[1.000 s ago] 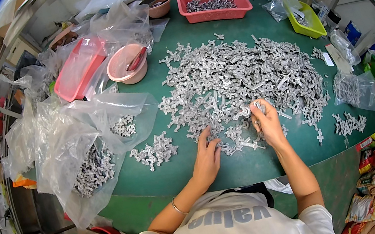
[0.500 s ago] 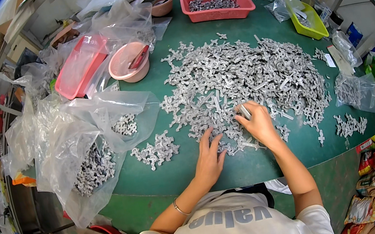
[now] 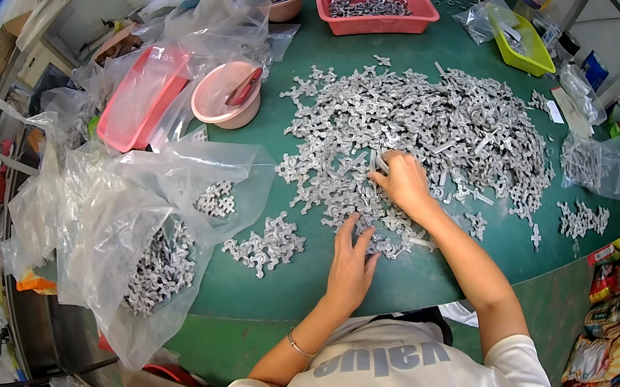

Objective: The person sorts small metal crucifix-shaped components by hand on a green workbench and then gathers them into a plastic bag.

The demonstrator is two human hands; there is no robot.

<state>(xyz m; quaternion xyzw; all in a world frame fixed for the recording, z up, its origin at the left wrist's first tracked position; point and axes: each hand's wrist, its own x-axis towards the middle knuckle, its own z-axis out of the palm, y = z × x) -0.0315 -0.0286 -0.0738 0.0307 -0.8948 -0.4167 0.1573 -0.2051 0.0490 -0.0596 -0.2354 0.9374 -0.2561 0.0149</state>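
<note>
Parts (image 3: pixel 427 108) lay heaped across the surface (image 3: pixel 277 291), and there we were: our right hand (image 3: pixel 405 182) pinched a rod (image 3: pixel 380 163) above them, our left hand (image 3: pixel 350 269) loosely spread at their near edge!

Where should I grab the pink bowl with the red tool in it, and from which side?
Likely the near-right rim of the pink bowl, pinched with thumb inside, coming from the near right. It stands upright, rim exposed; that side faces the green table, while clear plastic crowds the left and the red tool lies toward the far right.
</note>
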